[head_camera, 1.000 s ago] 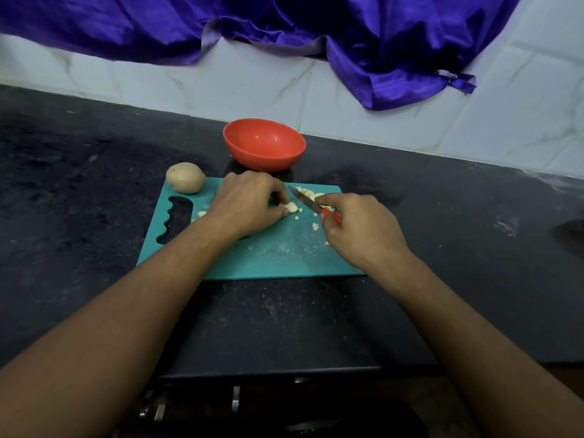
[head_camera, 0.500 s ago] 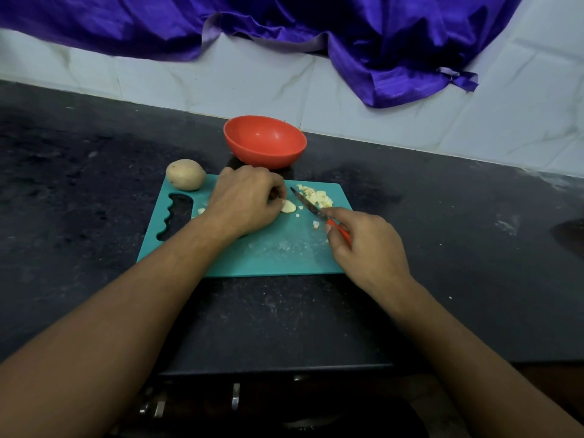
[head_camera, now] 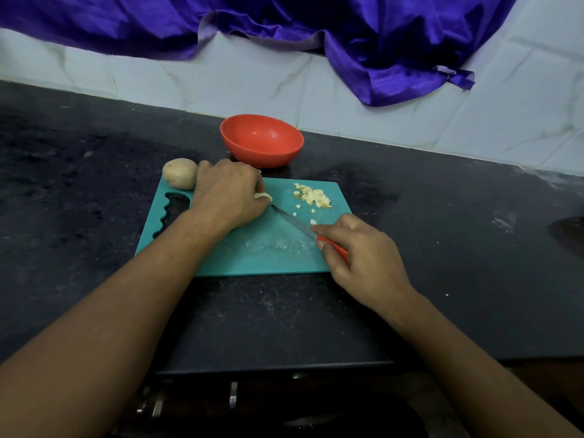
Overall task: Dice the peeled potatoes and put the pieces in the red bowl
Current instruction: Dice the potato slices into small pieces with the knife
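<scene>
On the teal cutting board point(head_camera: 252, 257), my left hand point(head_camera: 227, 194) holds a pale potato piece point(head_camera: 264, 196) under curled fingers; most of the piece is hidden. My right hand point(head_camera: 360, 257) grips a red-handled knife point(head_camera: 294, 224) at the board's right side, with its blade tip pointing at the held piece. A small heap of diced potato point(head_camera: 313, 196) lies on the board's far right corner. A whole potato point(head_camera: 180, 173) rests at the board's far left corner. The red bowl point(head_camera: 262, 140) stands empty just behind the board.
The board lies on a dark stone counter point(head_camera: 442, 248) backed by a white tiled wall point(head_camera: 246, 80). Purple cloth point(head_camera: 347, 36) hangs over the wall above. The counter's front edge runs just below my forearms.
My right hand has drawn back toward me and to the right with the knife, uncovering the diced heap. My left hand stays on the potato piece.
</scene>
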